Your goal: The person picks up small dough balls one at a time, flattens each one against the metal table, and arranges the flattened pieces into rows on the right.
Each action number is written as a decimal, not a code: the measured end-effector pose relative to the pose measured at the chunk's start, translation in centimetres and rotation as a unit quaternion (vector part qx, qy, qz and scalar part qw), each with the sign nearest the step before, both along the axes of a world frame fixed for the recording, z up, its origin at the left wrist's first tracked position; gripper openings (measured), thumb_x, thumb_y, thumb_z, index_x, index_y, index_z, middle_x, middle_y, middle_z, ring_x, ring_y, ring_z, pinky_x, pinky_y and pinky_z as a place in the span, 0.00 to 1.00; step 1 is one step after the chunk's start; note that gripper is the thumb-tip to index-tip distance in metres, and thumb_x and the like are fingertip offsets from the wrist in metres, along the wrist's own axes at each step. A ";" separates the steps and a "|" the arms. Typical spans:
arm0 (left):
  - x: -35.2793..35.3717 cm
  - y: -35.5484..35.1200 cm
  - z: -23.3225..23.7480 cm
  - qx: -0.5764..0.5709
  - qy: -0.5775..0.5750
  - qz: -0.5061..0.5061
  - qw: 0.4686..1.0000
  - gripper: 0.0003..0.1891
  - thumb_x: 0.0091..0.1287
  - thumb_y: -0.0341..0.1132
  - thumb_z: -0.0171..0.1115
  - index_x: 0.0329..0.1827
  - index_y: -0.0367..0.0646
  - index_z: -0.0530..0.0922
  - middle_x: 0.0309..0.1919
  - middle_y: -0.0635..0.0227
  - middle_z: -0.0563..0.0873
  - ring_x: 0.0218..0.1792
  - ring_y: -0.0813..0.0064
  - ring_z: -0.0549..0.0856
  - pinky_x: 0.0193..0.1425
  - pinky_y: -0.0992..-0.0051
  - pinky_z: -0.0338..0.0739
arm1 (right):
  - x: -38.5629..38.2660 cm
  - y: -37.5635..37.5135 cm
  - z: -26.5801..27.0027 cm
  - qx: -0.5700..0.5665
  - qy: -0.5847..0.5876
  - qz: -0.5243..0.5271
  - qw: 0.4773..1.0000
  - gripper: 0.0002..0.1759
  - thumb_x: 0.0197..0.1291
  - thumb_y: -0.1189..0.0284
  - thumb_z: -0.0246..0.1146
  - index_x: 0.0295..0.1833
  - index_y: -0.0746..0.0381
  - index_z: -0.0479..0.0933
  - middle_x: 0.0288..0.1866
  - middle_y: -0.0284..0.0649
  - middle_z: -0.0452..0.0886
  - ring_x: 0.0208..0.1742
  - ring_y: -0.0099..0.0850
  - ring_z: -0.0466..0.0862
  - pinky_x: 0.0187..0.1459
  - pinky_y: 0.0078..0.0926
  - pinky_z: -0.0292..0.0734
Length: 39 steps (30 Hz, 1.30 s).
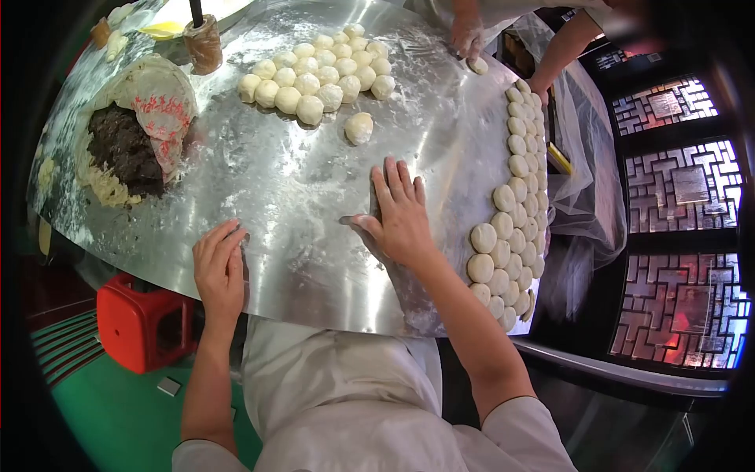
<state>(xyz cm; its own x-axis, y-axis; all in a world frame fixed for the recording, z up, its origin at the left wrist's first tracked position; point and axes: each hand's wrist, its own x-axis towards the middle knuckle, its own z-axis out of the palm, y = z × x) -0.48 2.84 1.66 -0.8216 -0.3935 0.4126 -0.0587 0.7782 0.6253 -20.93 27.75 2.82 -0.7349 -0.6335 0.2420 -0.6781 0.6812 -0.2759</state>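
My right hand (403,220) is held over the floured metal table (299,189), palm down, with its fingers stretched out and the thumb apart. I see nothing held in it. Just beyond its fingertips sits a single round dough ball (359,128), apart from a cluster of dough balls (307,83). Near the front edge of the table, my left hand (219,271) has loosely bent fingers and a visible gap by the thumb; nothing shows in it. Rows of flattened dough rounds (501,224) line the right side, beyond my right hand.
Dark filling (126,151) lies in a cloth with red markings (163,118) at the left. Behind it stands a brown cup-like holder (203,46). Another person's hand (467,38) touches a dough round at the far right. A red stool (141,322) is below the left edge.
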 end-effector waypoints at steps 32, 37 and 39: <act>0.0 -0.6 -1.4 -0.068 -0.011 -0.019 0.997 0.15 0.71 0.21 0.58 0.58 0.42 0.84 0.62 0.61 0.86 0.66 0.56 0.81 0.72 0.59 0.72 | -13.1 20.0 3.6 0.204 -0.062 0.008 0.977 0.23 0.56 0.86 0.57 0.53 0.57 0.87 0.49 0.38 0.87 0.56 0.41 0.82 0.62 0.40 0.72; -0.3 0.0 -0.1 -0.030 -0.023 -0.006 0.999 0.14 0.67 0.21 0.59 0.53 0.40 0.86 0.59 0.60 0.87 0.64 0.55 0.81 0.71 0.58 0.72 | -9.9 11.5 4.7 0.045 -0.017 0.018 0.999 0.20 0.63 0.84 0.58 0.57 0.59 0.85 0.52 0.45 0.87 0.57 0.46 0.83 0.60 0.44 0.76; -0.4 -0.1 -0.1 -0.021 -0.016 -0.005 1.000 0.14 0.67 0.20 0.60 0.52 0.39 0.87 0.57 0.60 0.88 0.63 0.55 0.83 0.70 0.58 0.72 | -9.4 6.7 3.7 -0.027 -0.042 0.046 0.998 0.14 0.72 0.73 0.63 0.61 0.58 0.82 0.54 0.45 0.86 0.54 0.46 0.84 0.58 0.43 0.78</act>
